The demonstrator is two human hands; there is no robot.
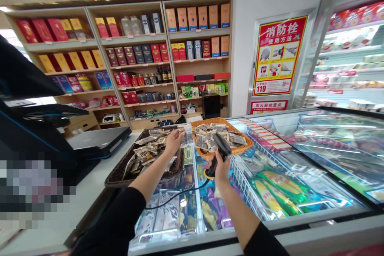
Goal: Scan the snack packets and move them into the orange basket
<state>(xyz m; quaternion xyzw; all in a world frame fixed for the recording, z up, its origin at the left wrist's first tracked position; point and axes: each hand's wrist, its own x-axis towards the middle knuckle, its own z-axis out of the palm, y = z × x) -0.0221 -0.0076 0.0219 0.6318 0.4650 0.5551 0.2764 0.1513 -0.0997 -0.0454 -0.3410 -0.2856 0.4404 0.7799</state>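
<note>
My right hand [221,165] is closed around the handle of a black barcode scanner [222,144], its head raised over the front of an orange wicker basket [247,144] of small packets. A cable runs from the scanner's yellow-ringed base to the left. My left hand [174,142] is pinched on a small packet [186,136], pale and partly see-through, at the right side of a dark brown wicker basket [112,178]. More small wrapped packets [147,155] fill that basket. The packet's print is too small to read.
Both baskets rest on the glass-topped chest freezer [196,196], which holds bagged goods. At left stand a counter [81,192] and a black checkout machine [27,128]. Shelves [135,66] of boxes and bottles line the back; a lit display fridge [351,60] stands right.
</note>
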